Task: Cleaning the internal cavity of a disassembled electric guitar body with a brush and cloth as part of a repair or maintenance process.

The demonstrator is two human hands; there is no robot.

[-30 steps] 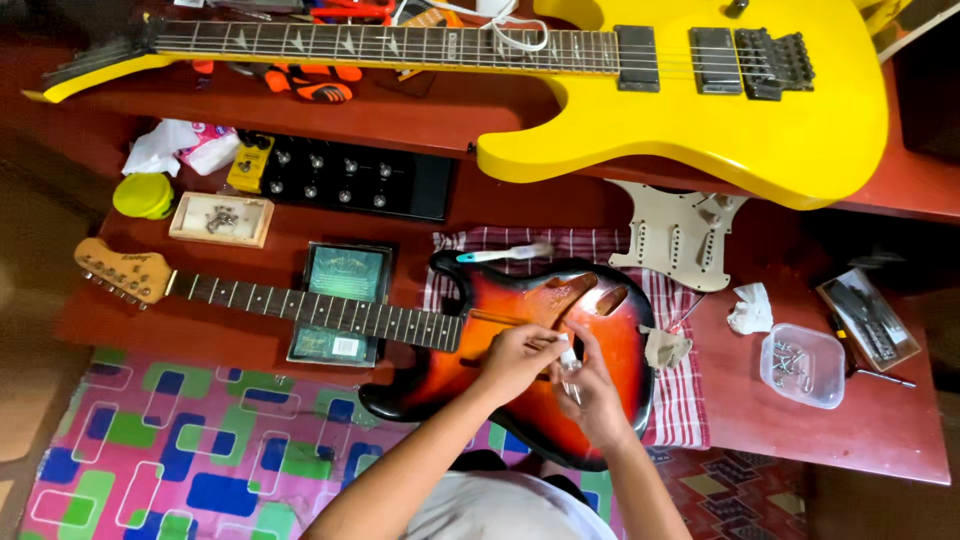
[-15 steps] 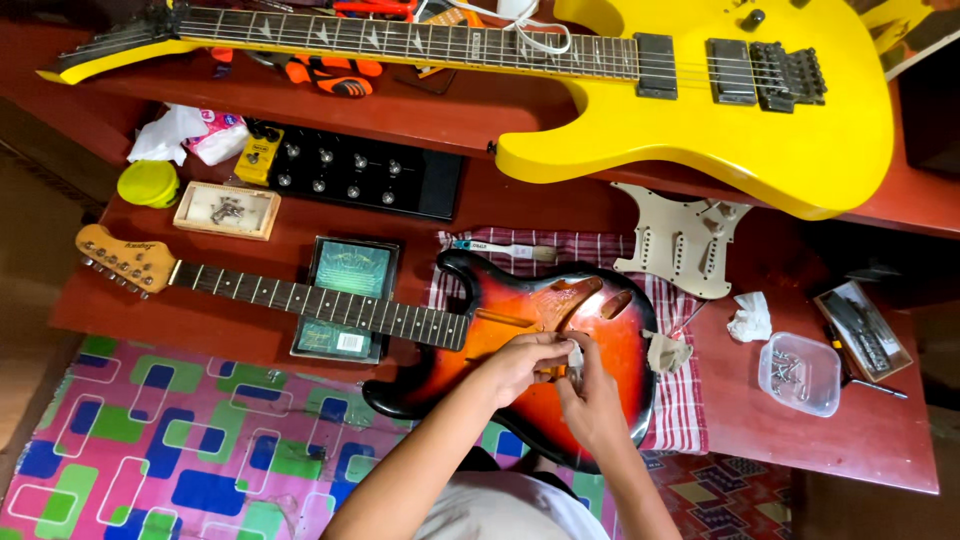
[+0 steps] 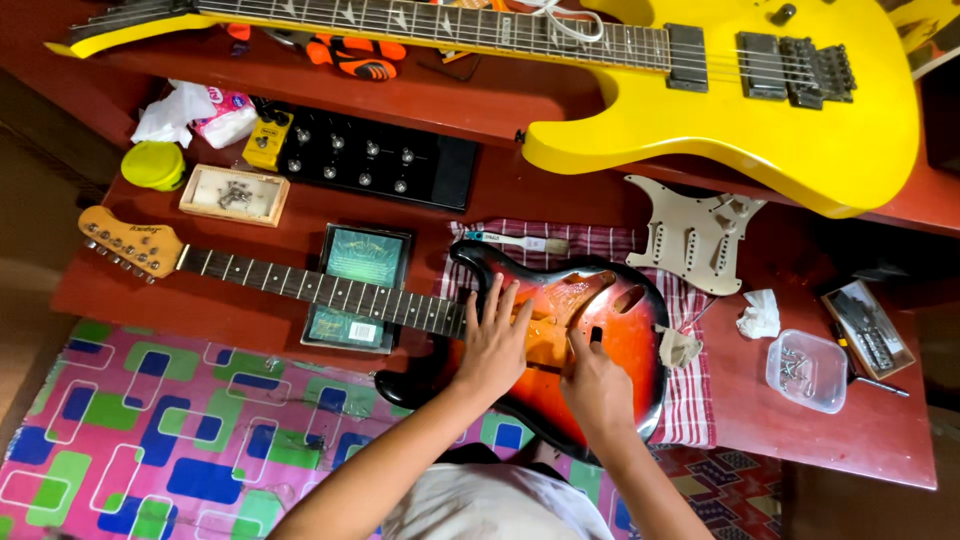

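Note:
A sunburst electric guitar body (image 3: 625,330) with no pickguard lies on a striped cloth (image 3: 690,400), its neck (image 3: 300,285) running left to a wooden headstock (image 3: 130,240). My left hand (image 3: 495,345) rests flat on the body beside the neck joint, fingers spread. My right hand (image 3: 597,385) is over the open pickup cavity, its fingers pinched on a small dark tool (image 3: 595,334) that points up from the fingertips. A folded scrap of paper (image 3: 682,346) lies at the body's right edge.
A white pickguard (image 3: 695,235) lies above the cloth, a yellow guitar (image 3: 750,120) on the higher shelf. At right are a clear box of screws (image 3: 805,370), a tissue (image 3: 760,315) and a tool tray (image 3: 868,328). A black pedal board (image 3: 380,165), a wooden box (image 3: 232,194) and a dark package (image 3: 360,260) lie at left.
My left hand has left the right hand, moved left and spread flat on the guitar body. The right hand stays over the cavity. The camera has shifted slightly.

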